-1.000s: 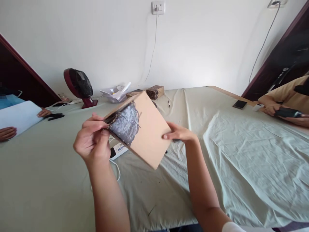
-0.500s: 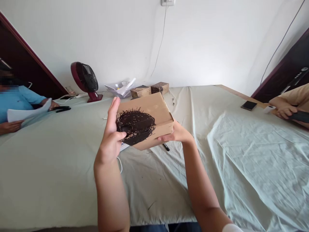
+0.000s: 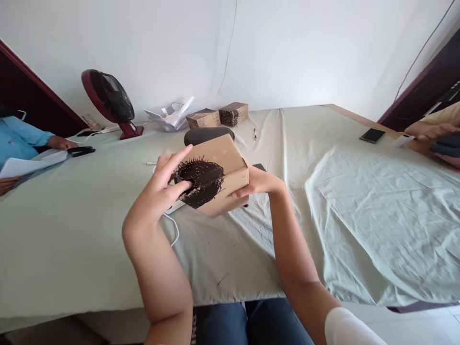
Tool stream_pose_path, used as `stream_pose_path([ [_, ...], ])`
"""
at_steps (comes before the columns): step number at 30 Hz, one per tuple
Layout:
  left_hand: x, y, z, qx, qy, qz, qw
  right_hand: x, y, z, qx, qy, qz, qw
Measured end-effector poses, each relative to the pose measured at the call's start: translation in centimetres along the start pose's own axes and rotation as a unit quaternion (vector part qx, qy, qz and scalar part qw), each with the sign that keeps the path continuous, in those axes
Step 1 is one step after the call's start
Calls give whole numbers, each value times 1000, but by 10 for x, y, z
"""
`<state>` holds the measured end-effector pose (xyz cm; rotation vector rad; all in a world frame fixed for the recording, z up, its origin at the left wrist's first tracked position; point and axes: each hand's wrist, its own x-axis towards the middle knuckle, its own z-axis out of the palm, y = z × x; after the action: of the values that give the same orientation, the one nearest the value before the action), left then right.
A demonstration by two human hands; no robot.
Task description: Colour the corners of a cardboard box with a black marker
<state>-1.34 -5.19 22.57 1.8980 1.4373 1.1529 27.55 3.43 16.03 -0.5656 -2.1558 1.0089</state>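
A brown cardboard box (image 3: 233,167) is held up above the cloth, tilted, with a black scribbled patch (image 3: 204,175) on the side facing me. My left hand (image 3: 167,182) grips its left end, the thumb pressed on the dark patch and the fingers along the far side. Around the right end, my right hand (image 3: 255,181) supports the box, thumb below its edge; the other fingers are hidden behind it. Just beyond the box lies a dark oval object (image 3: 208,136). Partly covered under the box, a white item with a white cable (image 3: 175,230) shows at the left.
A red fan (image 3: 111,100), a pale basket with papers (image 3: 172,117) and two patterned cardboard boxes (image 3: 233,114) stand along the wall. A pen (image 3: 255,134) and a phone (image 3: 372,135) lie on the green tablecloth (image 3: 89,239). People sit at both sides, one holding papers (image 3: 32,163).
My view has tipped downward. The box stays in both hands, a little lower on the left; my left fingers have bent over its far edge and the thumb has moved further onto the dark patch.
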Motion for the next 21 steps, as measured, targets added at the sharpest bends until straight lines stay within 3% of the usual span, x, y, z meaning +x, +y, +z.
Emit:
stream_pose_path([
  [6, 8, -41, 7, -46, -44, -23, 998, -24, 26, 30, 159, 24, 58, 985],
  [8, 4, -56, 18, -85, -20, -25, 996, -36, 38, 43, 113, 95, 129, 981],
  [9, 1, -63, 24, -122, -5, -19, 992, -41, 44, 50, 41, 148, 189, 970],
  [11, -3, -76, 38, -208, 31, -10, 978, -47, 56, 64, -116, 222, 294, 922],
  [13, -5, -84, 49, -274, 52, 1, 960, -46, 66, 77, -168, 230, 325, 902],
  [16, -4, -88, 58, -333, 75, 13, 940, -41, 78, 91, -180, 231, 342, 893],
  [21, -2, -88, 61, -416, 119, 28, 901, -40, 93, 89, -106, 277, 338, 893],
])
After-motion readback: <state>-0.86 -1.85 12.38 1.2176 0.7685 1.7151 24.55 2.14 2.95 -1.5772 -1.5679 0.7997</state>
